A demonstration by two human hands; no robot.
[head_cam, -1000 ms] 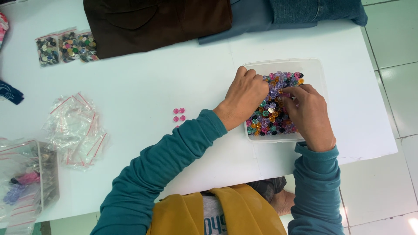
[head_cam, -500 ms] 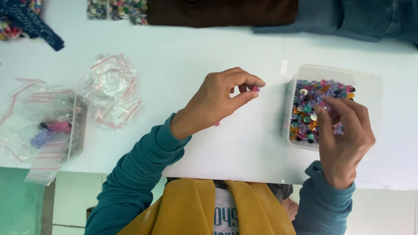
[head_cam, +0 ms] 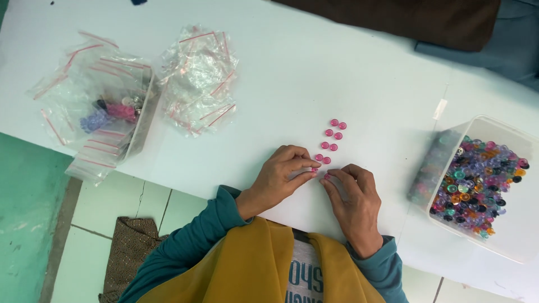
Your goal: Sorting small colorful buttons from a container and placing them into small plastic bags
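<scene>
Several small pink round beads (head_cam: pixel 332 140) lie in two short columns on the white table (head_cam: pixel 314 67). My left hand (head_cam: pixel 281 174) rests on the table just below them, its thumb and forefinger pinched at the lowest pink bead (head_cam: pixel 315 168). My right hand (head_cam: pixel 351 193) lies beside it, fingertips touching another pink bead (head_cam: pixel 325 176) at the bottom of the row. A clear plastic box (head_cam: pixel 508 137) full of mixed coloured beads stands at the right, apart from both hands.
A heap of small clear zip bags (head_cam: pixel 199 81) lies at the upper left, next to a clear tray (head_cam: pixel 143 115) with more bags and purple and pink items. Dark brown and blue cloth (head_cam: pixel 426 19) lies along the far edge. The near table edge runs just under my wrists.
My left hand has come down from mid-air with a pink bead to the row on the table. My right hand has left the bead box and joined it at the row.
</scene>
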